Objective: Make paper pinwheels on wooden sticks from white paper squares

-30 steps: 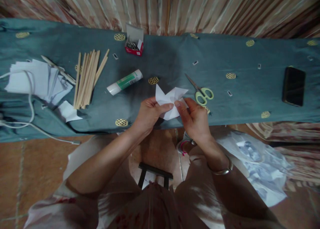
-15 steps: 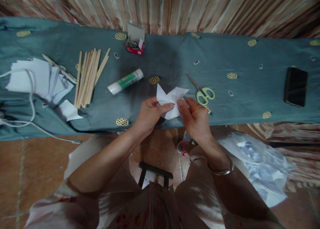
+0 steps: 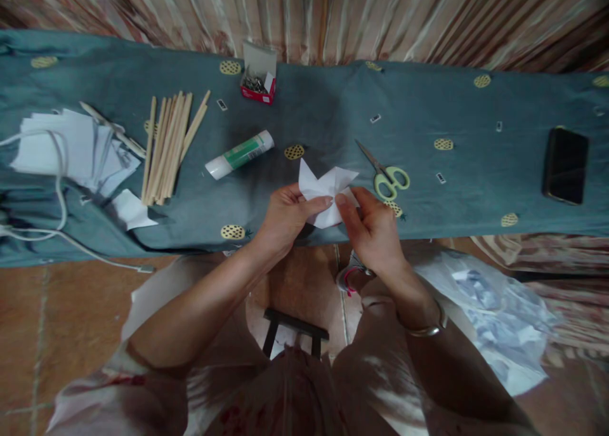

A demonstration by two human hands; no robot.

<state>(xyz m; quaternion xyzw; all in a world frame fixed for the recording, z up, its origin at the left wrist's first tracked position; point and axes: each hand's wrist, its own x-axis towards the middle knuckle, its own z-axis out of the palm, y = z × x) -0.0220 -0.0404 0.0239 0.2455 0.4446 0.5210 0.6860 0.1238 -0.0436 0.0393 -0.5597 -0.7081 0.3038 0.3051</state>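
Observation:
A white paper pinwheel point(image 3: 328, 185) with pointed, folded blades is held over the table's near edge. My left hand point(image 3: 288, 217) is closed on its left side, the thumb lying near the middle of the paper. On the right side my right hand point(image 3: 373, 226) pinches the paper, its thumb close to the left thumb. Anything small between the thumb tips at the centre is too tiny to make out. Just right of the paper lie scissors point(image 3: 387, 176) with light green handles. A glue stick point(image 3: 240, 155) with a green label rests to the upper left.
Wooden sticks point(image 3: 171, 147) lie left, beside stacked white paper point(image 3: 61, 147), a pencil-like stick point(image 3: 111, 129) and a white cable point(image 3: 61, 195). A red box point(image 3: 258, 84) of small metal pieces stands open at the back. A phone point(image 3: 565, 166) lies far right; a plastic bag point(image 3: 504, 322) sits below.
The right hand's fingers have shifted very slightly at the paper's centre. Both hands still hold the pinwheel in nearly the same place.

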